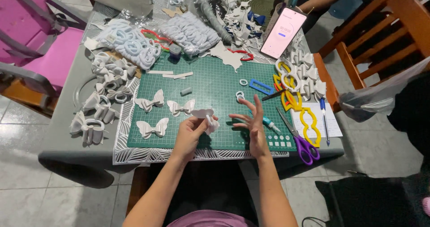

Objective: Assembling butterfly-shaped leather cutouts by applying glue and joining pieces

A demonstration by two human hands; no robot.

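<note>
White foam bow [207,118] pinched in left hand [190,133], right hand [251,122] open alongside; three flat bows [157,114] done on green mat [215,86], loose strips [174,74] far left.

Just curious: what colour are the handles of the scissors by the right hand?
Purple handles on the scissors, seen best in the head view.

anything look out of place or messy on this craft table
Nothing looks damaged or spilled. The purple-handled scissors lie at the table's front right edge, handles overhanging slightly. The left hand holds a white bow; the right hand hovers open beside it.
</note>
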